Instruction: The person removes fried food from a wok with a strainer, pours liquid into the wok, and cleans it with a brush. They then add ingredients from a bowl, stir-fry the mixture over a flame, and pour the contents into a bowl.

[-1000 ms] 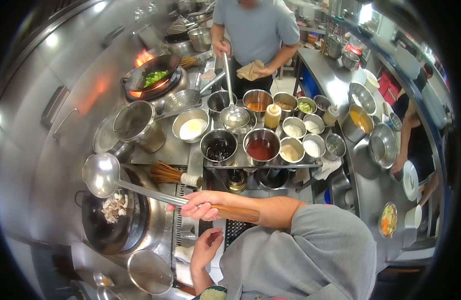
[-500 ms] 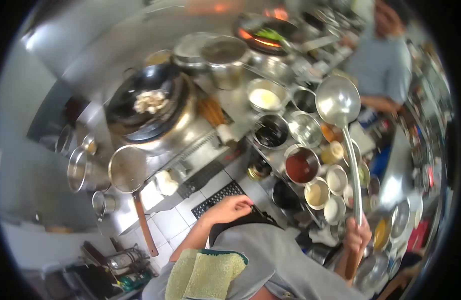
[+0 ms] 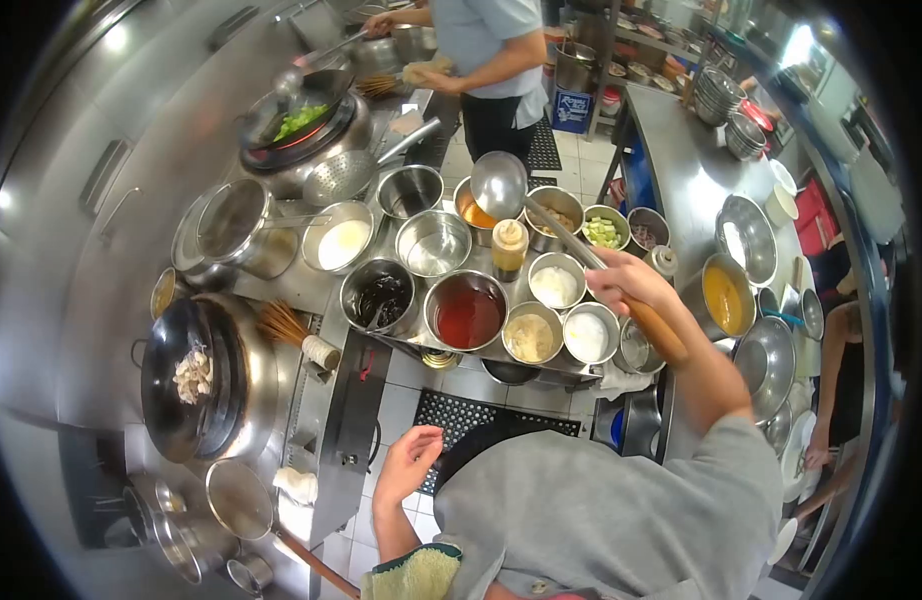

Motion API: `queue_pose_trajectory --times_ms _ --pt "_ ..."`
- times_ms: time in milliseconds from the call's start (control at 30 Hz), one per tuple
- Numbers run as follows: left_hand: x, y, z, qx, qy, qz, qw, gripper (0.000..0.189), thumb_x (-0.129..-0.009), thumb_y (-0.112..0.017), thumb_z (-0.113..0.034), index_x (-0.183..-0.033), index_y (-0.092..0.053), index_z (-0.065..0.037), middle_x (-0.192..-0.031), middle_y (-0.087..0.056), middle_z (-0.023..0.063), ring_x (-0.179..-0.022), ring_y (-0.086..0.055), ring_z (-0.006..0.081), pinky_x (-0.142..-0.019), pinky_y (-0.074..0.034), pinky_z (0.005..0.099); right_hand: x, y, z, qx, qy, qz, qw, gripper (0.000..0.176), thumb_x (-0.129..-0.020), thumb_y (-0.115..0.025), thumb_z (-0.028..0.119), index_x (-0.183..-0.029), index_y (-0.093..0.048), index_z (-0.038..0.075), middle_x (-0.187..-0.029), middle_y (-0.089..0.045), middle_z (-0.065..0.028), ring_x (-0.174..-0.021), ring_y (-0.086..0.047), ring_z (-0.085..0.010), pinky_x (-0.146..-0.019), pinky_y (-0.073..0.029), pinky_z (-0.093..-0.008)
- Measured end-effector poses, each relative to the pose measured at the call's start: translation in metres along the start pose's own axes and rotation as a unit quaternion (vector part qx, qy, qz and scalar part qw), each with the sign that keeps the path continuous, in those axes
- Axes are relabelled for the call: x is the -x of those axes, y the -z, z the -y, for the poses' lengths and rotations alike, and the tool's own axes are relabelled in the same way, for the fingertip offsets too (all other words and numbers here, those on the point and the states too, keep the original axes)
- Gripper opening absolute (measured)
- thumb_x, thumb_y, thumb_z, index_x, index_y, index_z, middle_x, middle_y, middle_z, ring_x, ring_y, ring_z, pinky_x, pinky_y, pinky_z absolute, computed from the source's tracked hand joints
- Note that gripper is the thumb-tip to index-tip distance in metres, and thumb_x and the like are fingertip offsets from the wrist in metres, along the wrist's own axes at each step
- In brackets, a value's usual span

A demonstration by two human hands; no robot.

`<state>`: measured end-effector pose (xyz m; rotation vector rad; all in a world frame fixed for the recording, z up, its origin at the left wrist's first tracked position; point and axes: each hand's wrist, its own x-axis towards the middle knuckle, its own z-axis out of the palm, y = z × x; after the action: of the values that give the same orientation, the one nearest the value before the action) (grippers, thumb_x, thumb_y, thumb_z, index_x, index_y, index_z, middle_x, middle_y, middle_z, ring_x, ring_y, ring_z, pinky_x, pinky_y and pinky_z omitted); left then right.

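Note:
My right hand [image 3: 629,280] is closed around the handle of a long metal ladle [image 3: 499,186] with a wooden grip. The ladle's round bowl is raised over the back row of seasoning pots, partly covering a pot of orange liquid [image 3: 469,212]. Close to that hand stand a pot of white powder [image 3: 587,336] and a pot of white paste [image 3: 555,285]. In front of my body, my left hand [image 3: 409,464] hangs with loosely bent fingers and nothing in it. Pale sliced pieces [image 3: 194,376] lie in a black wok [image 3: 171,330] on the left burner.
A pot of red liquid [image 3: 466,300], a sauce bottle [image 3: 510,248] and a pot of dark pieces [image 3: 378,296] share the trolley. A co-worker [image 3: 496,60] stands at a wok with greens [image 3: 301,122]. A wooden-handled strainer [image 3: 240,500] rests lower left. Steel bowls line the right counter [image 3: 681,140].
My view has swung right, bringing the trolley to the centre. The ladle has tilted from upright to leaning left over the pots, with my right hand further forward.

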<state>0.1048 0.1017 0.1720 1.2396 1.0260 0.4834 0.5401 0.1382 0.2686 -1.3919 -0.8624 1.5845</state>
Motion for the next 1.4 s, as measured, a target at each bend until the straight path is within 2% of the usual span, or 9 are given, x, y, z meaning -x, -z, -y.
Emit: queue_pose_trajectory --times_ms 100,200,467,567,700,833,1100,1267,1400 --pt "0.008 0.000 0.010 0.004 0.020 -0.016 1.000 0.023 -0.088 -0.061 -0.008 -0.109 -0.057 0.001 -0.103 -0.064 0.0089 -0.096 -0.060 0.0143 -0.083 -0.048 0.0267 -0.035 0.000 0.009 0.133 -0.017 0.001 0.991 0.022 -0.089 -0.056 0.013 -0.106 -0.048 0.001 -0.068 -0.048 -0.0005 -0.042 -0.041 -0.0079 -0.037 -0.036 -0.0238" --pt "0.016 -0.001 0.027 0.013 0.029 -0.031 0.999 0.023 -0.088 -0.061 -0.008 -0.109 -0.058 0.001 -0.103 -0.064 0.0091 -0.096 -0.061 0.0145 -0.083 -0.048 0.0267 -0.057 -0.008 0.018 0.227 -0.030 -0.044 0.973 0.017 -0.087 -0.059 0.016 -0.087 -0.049 0.002 -0.059 -0.051 -0.0036 -0.044 -0.048 -0.0125 -0.040 -0.040 -0.0282" --pt "0.026 -0.005 0.039 0.030 0.040 -0.043 0.998 0.022 -0.088 -0.061 -0.008 -0.108 -0.058 0.001 -0.104 -0.064 0.0094 -0.097 -0.060 0.0148 -0.084 -0.048 0.0265 -0.087 -0.001 0.032 0.213 -0.058 -0.005 0.975 0.018 -0.089 -0.057 0.014 -0.077 -0.050 0.002 -0.059 -0.050 -0.0046 -0.045 -0.050 -0.0131 -0.040 -0.040 -0.0267" --pt "0.027 -0.001 0.035 0.036 0.048 -0.044 0.997 0.022 -0.088 -0.061 -0.008 -0.108 -0.058 0.001 -0.105 -0.064 0.0096 -0.097 -0.061 0.0151 -0.084 -0.048 0.0266 -0.081 -0.004 0.046 0.033 -0.155 0.003 0.987 0.019 -0.090 -0.054 0.011 -0.073 -0.048 0.005 -0.060 -0.046 -0.0017 -0.046 -0.044 -0.0085 -0.039 -0.036 -0.0216" --pt "0.025 0.003 0.033 0.032 0.034 -0.052 0.998 0.022 -0.088 -0.061 -0.008 -0.108 -0.058 0.001 -0.104 -0.064 0.0098 -0.097 -0.061 0.0155 -0.084 -0.048 0.0270 -0.086 0.012 0.039 -0.283 -0.191 0.041 0.939 0.016 -0.093 -0.048 0.011 -0.079 -0.044 0.007 -0.062 -0.039 0.0026 -0.049 -0.038 -0.0039 -0.040 -0.032 -0.0161" --pt "0.024 0.001 0.026 0.028 0.035 -0.064 0.997 0.022 -0.088 -0.061 -0.008 -0.108 -0.058 0.001 -0.103 -0.064 0.0096 -0.097 -0.061 0.0158 -0.083 -0.048 0.0276 -0.073 0.031 0.015 -0.208 -0.146 0.094 0.963 0.009 -0.093 -0.048 0.011 -0.088 -0.042 0.008 -0.069 -0.042 0.0017 -0.051 -0.039 -0.0020 -0.036 -0.030 -0.0159" --pt "0.012 -0.006 0.020 -0.012 0.028 -0.013 0.999 0.023 -0.088 -0.061 -0.009 -0.108 -0.058 0.001 -0.104 -0.064 0.0095 -0.097 -0.061 0.0160 -0.084 -0.049 0.0284 -0.022 0.016 0.017 -0.124 -0.018 0.014 0.992 0.012 -0.093 -0.052 0.012 -0.100 -0.043 0.009 -0.073 -0.044 0.0018 -0.050 -0.039 -0.0007 -0.035 -0.030 -0.0149" --pt "0.004 -0.006 0.014 -0.023 0.012 0.005 1.000 0.023 -0.088 -0.062 -0.009 -0.108 -0.058 0.001 -0.104 -0.064 0.0093 -0.097 -0.062 0.0160 -0.085 -0.049 0.0289 -0.014 0.021 0.009 -0.188 -0.014 0.014 0.982 0.014 -0.093 -0.053 0.014 -0.102 -0.043 0.010 -0.071 -0.044 0.0039 -0.049 -0.038 0.0007 -0.034 -0.029 -0.0142" --pt "0.003 -0.007 0.003 -0.025 0.012 0.017 0.999 0.023 -0.088 -0.061 -0.008 -0.108 -0.057 0.001 -0.105 -0.064 0.0094 -0.097 -0.062 0.0159 -0.086 -0.049 0.0290 -0.012 0.036 -0.003 -0.364 -0.012 0.077 0.928 0.011 -0.095 -0.049 0.014 -0.095 -0.040 0.008 -0.070 -0.041 0.0021 -0.048 -0.038 -0.0001 -0.031 -0.030 -0.0143"
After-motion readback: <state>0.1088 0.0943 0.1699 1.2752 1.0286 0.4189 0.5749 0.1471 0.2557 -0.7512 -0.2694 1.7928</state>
